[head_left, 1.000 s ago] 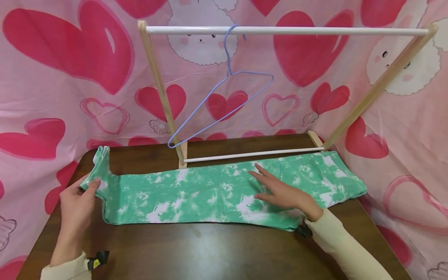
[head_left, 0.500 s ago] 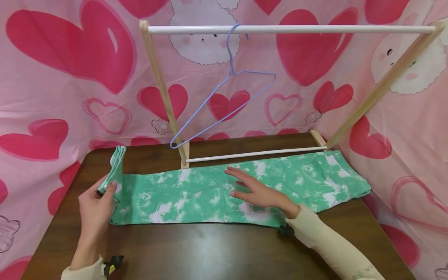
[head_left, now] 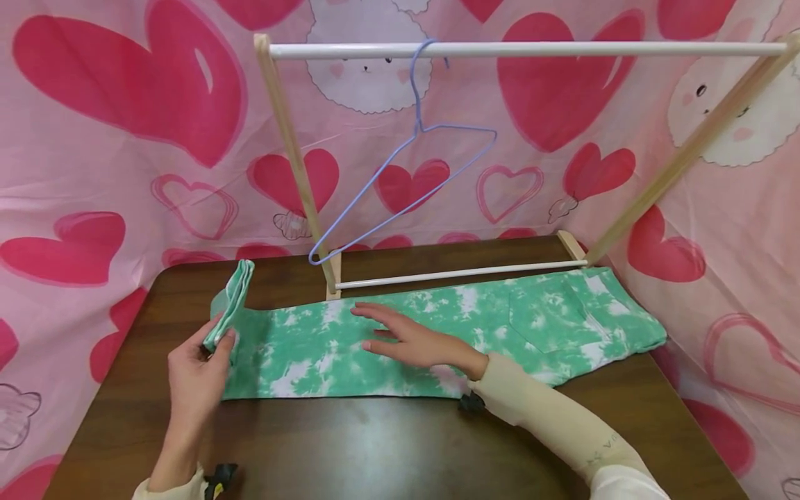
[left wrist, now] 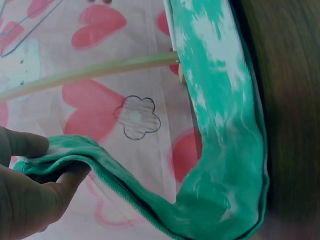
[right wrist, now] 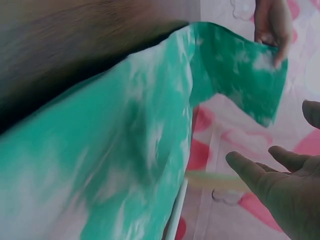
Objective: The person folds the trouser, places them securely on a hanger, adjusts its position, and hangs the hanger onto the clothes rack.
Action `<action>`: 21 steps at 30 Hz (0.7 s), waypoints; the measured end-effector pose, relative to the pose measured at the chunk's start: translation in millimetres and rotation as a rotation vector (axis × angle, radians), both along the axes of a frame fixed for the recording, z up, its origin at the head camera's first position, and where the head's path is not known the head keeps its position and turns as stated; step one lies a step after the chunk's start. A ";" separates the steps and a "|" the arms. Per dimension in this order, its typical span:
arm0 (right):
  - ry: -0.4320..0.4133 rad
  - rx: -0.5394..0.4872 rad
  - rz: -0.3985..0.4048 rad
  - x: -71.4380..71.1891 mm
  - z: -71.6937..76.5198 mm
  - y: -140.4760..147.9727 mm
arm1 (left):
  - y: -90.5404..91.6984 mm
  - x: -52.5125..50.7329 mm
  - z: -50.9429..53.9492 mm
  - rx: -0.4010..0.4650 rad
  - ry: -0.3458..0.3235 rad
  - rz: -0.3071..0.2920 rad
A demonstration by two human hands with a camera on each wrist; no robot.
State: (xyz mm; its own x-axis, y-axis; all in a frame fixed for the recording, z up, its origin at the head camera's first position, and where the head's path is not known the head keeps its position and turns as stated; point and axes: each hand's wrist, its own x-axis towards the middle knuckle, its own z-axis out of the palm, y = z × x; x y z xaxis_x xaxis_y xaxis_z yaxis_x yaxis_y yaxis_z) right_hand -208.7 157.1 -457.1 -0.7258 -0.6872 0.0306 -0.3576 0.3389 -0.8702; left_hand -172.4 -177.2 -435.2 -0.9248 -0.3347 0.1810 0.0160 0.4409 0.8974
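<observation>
Green-and-white tie-dye pants [head_left: 300, 347], folded lengthwise, lie across the brown table [head_left: 350, 444]. At their left end my left hand [head_left: 198, 368] pinches the layered leg end between thumb and fingers and holds it raised, bent up off the tabletop. The left wrist view shows the lifted cloth [left wrist: 120, 175] curving down to the flat part. Over the middle of the pants is my right hand [head_left: 412, 340], fingers extended and spread, holding nothing. In the right wrist view, those fingers [right wrist: 245, 170] appear apart from the fabric.
Behind the pants stands a wooden rack with a white top bar [head_left: 531, 49] and a white lower bar [head_left: 462, 275]. A blue wire hanger [head_left: 418, 114] hangs from the top bar. Heart-patterned pink cloth [head_left: 50, 167] encloses the back and sides.
My left hand has moved right, carrying the raised leg end toward the middle. My right hand has swept left over the pants. The view has shifted slightly.
</observation>
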 end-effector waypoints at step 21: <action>-0.232 -0.183 0.152 -8.3 6.1 -75.4 | 48.0 28.2 -5.9 -0.109 0.176 -0.246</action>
State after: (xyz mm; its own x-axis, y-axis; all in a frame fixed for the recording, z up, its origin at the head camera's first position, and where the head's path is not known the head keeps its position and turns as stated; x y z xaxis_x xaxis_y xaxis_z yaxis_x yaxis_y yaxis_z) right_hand -217.1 81.7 -450.9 -0.6177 -0.7864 0.0091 -0.1766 0.1275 -0.9760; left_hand -144.2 -129.2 -441.1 -0.9270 -0.0750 0.3676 0.2846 0.4977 0.8193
